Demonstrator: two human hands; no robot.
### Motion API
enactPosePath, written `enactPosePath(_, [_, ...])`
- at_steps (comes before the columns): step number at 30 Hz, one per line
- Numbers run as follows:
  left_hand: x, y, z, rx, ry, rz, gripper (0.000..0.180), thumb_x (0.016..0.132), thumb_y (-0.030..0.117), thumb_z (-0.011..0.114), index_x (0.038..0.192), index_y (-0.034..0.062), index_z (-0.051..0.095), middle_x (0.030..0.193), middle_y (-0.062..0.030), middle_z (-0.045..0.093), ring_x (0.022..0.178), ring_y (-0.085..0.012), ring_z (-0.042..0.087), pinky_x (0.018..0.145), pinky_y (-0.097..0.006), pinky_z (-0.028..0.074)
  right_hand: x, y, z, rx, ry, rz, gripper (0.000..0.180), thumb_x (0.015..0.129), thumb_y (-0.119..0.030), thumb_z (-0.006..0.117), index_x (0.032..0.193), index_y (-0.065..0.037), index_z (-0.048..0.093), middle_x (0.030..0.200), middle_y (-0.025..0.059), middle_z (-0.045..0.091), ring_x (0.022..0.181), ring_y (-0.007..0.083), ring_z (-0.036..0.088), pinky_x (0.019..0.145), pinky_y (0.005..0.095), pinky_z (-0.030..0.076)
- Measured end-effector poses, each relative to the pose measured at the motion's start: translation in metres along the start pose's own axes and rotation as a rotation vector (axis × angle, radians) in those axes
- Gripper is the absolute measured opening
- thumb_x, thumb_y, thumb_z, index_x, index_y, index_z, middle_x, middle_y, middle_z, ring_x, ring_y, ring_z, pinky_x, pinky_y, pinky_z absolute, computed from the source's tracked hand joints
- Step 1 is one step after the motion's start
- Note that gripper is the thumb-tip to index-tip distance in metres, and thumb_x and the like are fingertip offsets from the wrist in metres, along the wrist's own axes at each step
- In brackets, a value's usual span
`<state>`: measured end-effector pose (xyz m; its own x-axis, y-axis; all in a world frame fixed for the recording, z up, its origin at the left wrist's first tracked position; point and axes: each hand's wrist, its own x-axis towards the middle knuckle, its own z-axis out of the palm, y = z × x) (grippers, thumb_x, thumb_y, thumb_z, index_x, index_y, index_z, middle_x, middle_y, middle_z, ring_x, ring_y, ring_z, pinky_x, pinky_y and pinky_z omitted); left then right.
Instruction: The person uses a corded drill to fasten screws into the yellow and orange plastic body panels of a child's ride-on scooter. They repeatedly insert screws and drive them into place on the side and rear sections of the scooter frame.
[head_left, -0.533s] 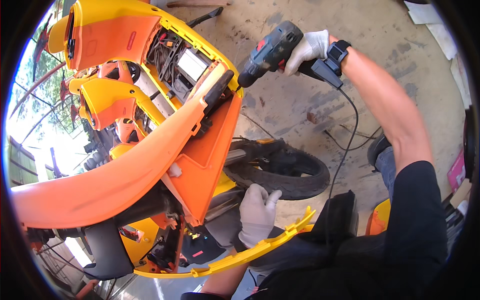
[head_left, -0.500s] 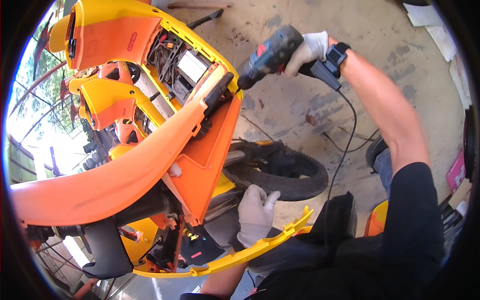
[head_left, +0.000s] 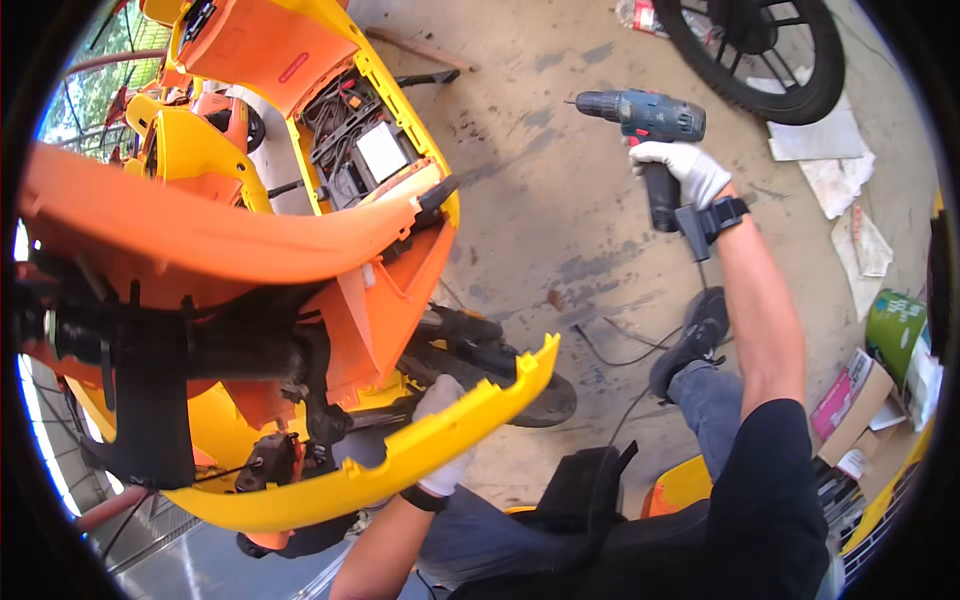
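My right hand, in a pale glove, is wrapped round the grip of a dark blue cordless drill. The drill is held over the floor, its thin bit pointing left, away from the scooter. My left hand, also gloved, reaches beneath a long curved yellow trim panel. The panel crosses over that hand and covers its middle. Its visible fingers look bunched together above the panel's edge; what they hold, if anything, is hidden. Just beyond it is the orange bodywork of the scooter, with a black tyre low down.
An open yellow compartment full of cables stands at the upper left, beside more yellow and orange scooters. A loose wheel lies at the upper right near white sheets. A cardboard box and a green container are at the right.
My right hand has drawn the drill back from the yellow and orange edge, out to the right over the floor. The view has shifted right. The yellow panel now covers more of my left hand.
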<state>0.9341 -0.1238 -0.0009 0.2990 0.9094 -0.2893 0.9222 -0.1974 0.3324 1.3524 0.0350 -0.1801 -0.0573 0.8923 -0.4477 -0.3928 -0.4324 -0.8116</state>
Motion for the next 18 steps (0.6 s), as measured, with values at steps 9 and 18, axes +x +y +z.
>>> enactPosePath(9, [-0.005, 0.001, 0.015, 0.052, -0.132, -0.127, 0.031, 0.086, 0.025, 0.063, 0.103, -0.0006, 0.062, 0.094, -0.0199, 0.065, 0.093, -0.0388, 0.062, 0.086, -0.046, 0.048, -0.091, -0.040, 0.006, 0.352, 0.268, 0.006, 0.013, 0.085, -0.013, 0.069, 0.094, -0.005, 0.063, 0.075, 0.0063, 0.065, 0.066, 0.0183, 0.064, 0.062, 0.0331, 0.055])
enactPosePath(18, [-0.050, 0.049, -0.019, -1.096, -0.788, -0.194, 0.022, 0.099, 0.004, 0.044, 0.113, -0.0086, 0.055, 0.094, -0.0144, 0.063, 0.076, -0.0188, 0.065, 0.070, -0.030, 0.057, -0.251, -0.102, 0.053, 0.209, 0.361, -0.143, 0.016, 0.086, -0.011, 0.067, 0.099, -0.003, 0.062, 0.078, 0.0058, 0.065, 0.068, 0.0175, 0.065, 0.066, 0.0323, 0.055])
